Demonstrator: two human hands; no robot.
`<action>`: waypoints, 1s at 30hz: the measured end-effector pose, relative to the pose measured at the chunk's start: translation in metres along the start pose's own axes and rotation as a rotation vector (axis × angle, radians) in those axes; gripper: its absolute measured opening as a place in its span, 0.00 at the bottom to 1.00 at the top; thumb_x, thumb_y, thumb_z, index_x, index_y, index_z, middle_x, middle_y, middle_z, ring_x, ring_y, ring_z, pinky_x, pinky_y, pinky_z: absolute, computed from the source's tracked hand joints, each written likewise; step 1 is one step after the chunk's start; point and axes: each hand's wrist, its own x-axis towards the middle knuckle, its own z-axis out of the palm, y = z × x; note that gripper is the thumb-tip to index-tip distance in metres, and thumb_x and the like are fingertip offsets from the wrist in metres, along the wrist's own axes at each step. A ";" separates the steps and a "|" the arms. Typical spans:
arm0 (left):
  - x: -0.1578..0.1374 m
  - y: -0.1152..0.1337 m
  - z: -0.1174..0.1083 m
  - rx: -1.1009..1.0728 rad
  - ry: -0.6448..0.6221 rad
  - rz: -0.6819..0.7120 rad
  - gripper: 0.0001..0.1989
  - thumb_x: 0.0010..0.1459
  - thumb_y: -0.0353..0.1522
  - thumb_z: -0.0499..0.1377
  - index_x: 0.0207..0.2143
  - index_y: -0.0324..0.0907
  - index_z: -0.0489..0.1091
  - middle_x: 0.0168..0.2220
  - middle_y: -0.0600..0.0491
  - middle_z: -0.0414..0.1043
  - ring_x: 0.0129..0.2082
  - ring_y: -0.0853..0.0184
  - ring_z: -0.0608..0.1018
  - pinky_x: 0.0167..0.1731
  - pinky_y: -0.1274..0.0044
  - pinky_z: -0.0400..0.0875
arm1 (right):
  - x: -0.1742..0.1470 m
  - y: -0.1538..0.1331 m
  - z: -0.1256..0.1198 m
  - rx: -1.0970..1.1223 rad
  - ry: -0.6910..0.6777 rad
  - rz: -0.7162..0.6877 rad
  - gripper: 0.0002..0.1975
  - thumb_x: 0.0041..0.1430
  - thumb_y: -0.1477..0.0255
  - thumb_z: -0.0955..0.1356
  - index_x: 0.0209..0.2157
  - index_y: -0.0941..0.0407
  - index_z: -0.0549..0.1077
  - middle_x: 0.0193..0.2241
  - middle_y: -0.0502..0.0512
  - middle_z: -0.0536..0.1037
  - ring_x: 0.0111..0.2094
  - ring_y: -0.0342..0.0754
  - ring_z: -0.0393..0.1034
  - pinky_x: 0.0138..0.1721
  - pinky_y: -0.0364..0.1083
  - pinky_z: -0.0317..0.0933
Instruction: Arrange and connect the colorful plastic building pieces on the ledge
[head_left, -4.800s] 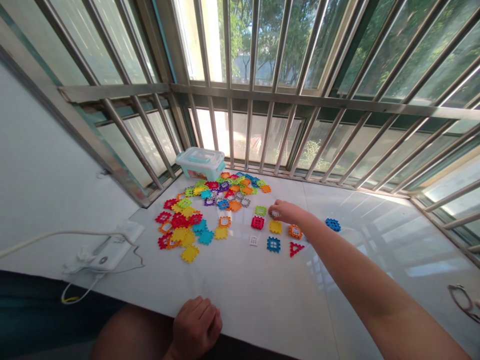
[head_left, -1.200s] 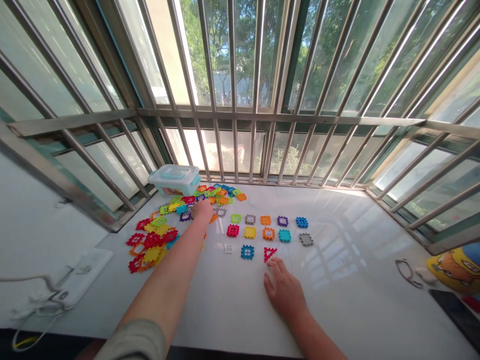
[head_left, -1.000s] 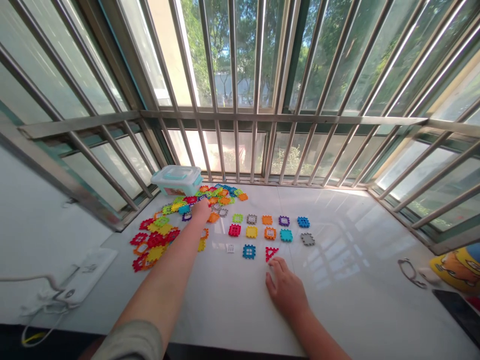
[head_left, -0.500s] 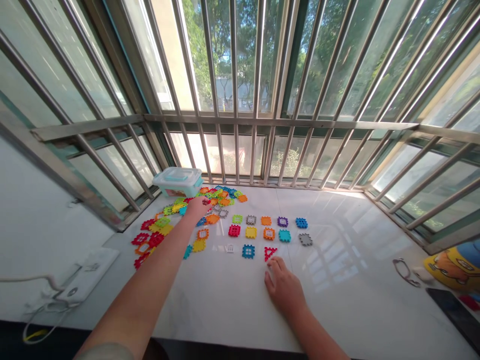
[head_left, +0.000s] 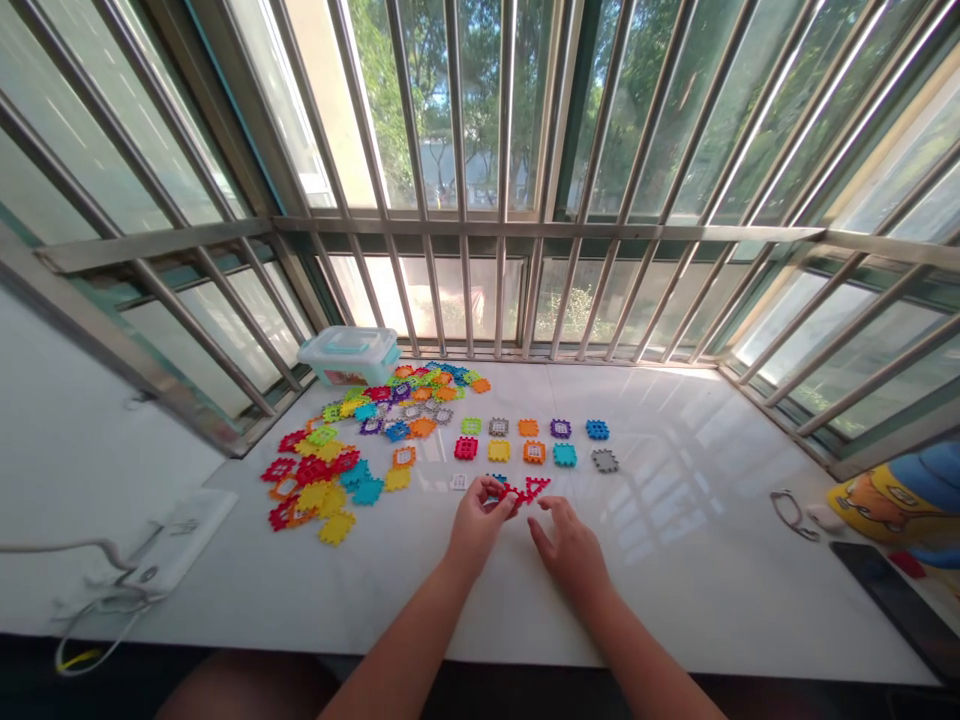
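My left hand point(head_left: 478, 522) pinches a red interlocking building tile point(head_left: 513, 493) between thumb and fingers, low over the white tabletop. Its full shape is partly covered by the fingers. Just right of it lies a red triangular tile point(head_left: 537, 487), flat on the table. My right hand point(head_left: 568, 543) is beside that triangle, thumb and fingers apart and nothing held. A dark teal square tile point(head_left: 496, 479) is mostly hidden behind my left hand, and a white tile point(head_left: 459, 482) lies to its left. Beyond both hands, square tiles in several colours, such as a yellow one point(head_left: 499, 451), form two rows.
A mixed heap of tiles point(head_left: 311, 470) spreads over the table's left side, with a lidded clear box point(head_left: 349, 355) behind it. A power strip point(head_left: 169, 545) lies far left. On the right are a phone point(head_left: 892, 605) and a yellow cartoon-patterned object point(head_left: 877, 500). Metal bars line the back.
My left hand has come back from the heap to the front middle, now with a red tile in it. My right hand stays near the red triangle, its fingers now slightly off it.
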 end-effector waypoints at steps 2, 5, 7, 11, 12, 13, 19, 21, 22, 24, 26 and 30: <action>-0.004 -0.009 0.011 0.048 0.007 0.035 0.24 0.53 0.46 0.75 0.43 0.43 0.70 0.39 0.54 0.75 0.34 0.66 0.84 0.44 0.66 0.84 | 0.001 0.003 0.000 0.031 0.043 0.015 0.15 0.76 0.60 0.63 0.56 0.52 0.68 0.48 0.57 0.79 0.45 0.52 0.80 0.40 0.48 0.72; -0.005 -0.017 0.018 0.088 -0.008 0.036 0.25 0.54 0.48 0.73 0.44 0.43 0.71 0.38 0.53 0.75 0.34 0.65 0.84 0.42 0.67 0.85 | 0.003 0.005 -0.002 0.074 0.096 0.033 0.15 0.77 0.62 0.62 0.57 0.53 0.68 0.48 0.59 0.79 0.43 0.51 0.79 0.41 0.47 0.72; -0.005 -0.019 0.018 0.089 -0.027 0.012 0.24 0.55 0.49 0.73 0.42 0.43 0.71 0.37 0.53 0.76 0.34 0.64 0.85 0.42 0.66 0.85 | 0.004 0.006 -0.004 0.095 0.120 0.039 0.14 0.77 0.64 0.61 0.56 0.53 0.70 0.48 0.59 0.79 0.40 0.50 0.78 0.41 0.47 0.72; -0.005 -0.020 0.016 0.105 -0.070 -0.011 0.22 0.56 0.48 0.72 0.39 0.43 0.69 0.35 0.52 0.77 0.34 0.64 0.85 0.41 0.69 0.84 | 0.004 0.006 -0.010 0.140 0.166 0.058 0.12 0.76 0.66 0.62 0.51 0.53 0.73 0.47 0.58 0.79 0.34 0.47 0.75 0.41 0.47 0.71; -0.005 -0.020 0.016 0.106 -0.077 -0.006 0.22 0.57 0.48 0.72 0.41 0.43 0.69 0.35 0.53 0.77 0.34 0.63 0.85 0.40 0.69 0.84 | 0.003 0.005 -0.012 0.156 0.178 0.065 0.12 0.76 0.66 0.62 0.51 0.53 0.73 0.47 0.58 0.79 0.32 0.46 0.74 0.40 0.47 0.71; -0.004 -0.020 0.015 0.106 -0.078 0.005 0.23 0.57 0.47 0.72 0.44 0.44 0.69 0.36 0.53 0.77 0.34 0.63 0.86 0.40 0.70 0.84 | 0.002 0.004 -0.013 0.170 0.190 0.066 0.12 0.76 0.66 0.62 0.52 0.53 0.74 0.47 0.58 0.79 0.31 0.46 0.73 0.39 0.47 0.71; -0.004 -0.020 0.014 0.151 -0.061 0.056 0.26 0.59 0.49 0.69 0.56 0.47 0.74 0.43 0.53 0.76 0.34 0.64 0.87 0.39 0.71 0.84 | -0.003 -0.006 -0.015 0.088 0.190 -0.127 0.19 0.72 0.68 0.67 0.62 0.51 0.72 0.55 0.62 0.79 0.57 0.56 0.74 0.58 0.58 0.69; -0.004 -0.019 0.014 0.170 -0.068 0.046 0.24 0.59 0.49 0.69 0.51 0.46 0.75 0.42 0.52 0.77 0.35 0.63 0.87 0.37 0.72 0.83 | -0.003 -0.008 -0.013 0.026 0.157 -0.190 0.21 0.71 0.66 0.70 0.63 0.50 0.72 0.55 0.62 0.79 0.58 0.57 0.73 0.60 0.59 0.68; -0.004 -0.019 0.014 0.177 -0.069 0.043 0.22 0.59 0.49 0.69 0.49 0.46 0.75 0.42 0.52 0.77 0.35 0.63 0.86 0.36 0.73 0.83 | -0.002 -0.008 -0.011 0.002 0.142 -0.209 0.22 0.70 0.65 0.71 0.63 0.50 0.73 0.56 0.62 0.79 0.58 0.57 0.73 0.60 0.59 0.68; -0.004 -0.019 0.014 0.180 -0.071 0.042 0.21 0.59 0.49 0.69 0.45 0.45 0.72 0.40 0.52 0.78 0.34 0.63 0.86 0.36 0.73 0.83 | -0.001 -0.009 -0.009 -0.029 0.124 -0.222 0.22 0.69 0.62 0.73 0.62 0.50 0.74 0.56 0.62 0.79 0.58 0.58 0.73 0.60 0.59 0.68; -0.003 -0.019 0.014 0.168 -0.072 0.037 0.20 0.59 0.49 0.69 0.43 0.46 0.71 0.40 0.52 0.78 0.34 0.64 0.86 0.38 0.72 0.83 | 0.000 -0.011 -0.009 -0.044 0.121 -0.206 0.22 0.69 0.61 0.73 0.61 0.49 0.75 0.59 0.63 0.78 0.60 0.59 0.72 0.61 0.61 0.67; -0.001 -0.019 0.014 0.133 -0.097 -0.004 0.22 0.58 0.49 0.70 0.44 0.45 0.70 0.39 0.52 0.78 0.35 0.64 0.86 0.42 0.70 0.83 | 0.002 -0.014 -0.009 -0.042 0.136 -0.184 0.19 0.68 0.61 0.73 0.59 0.48 0.76 0.62 0.63 0.76 0.61 0.59 0.71 0.61 0.61 0.67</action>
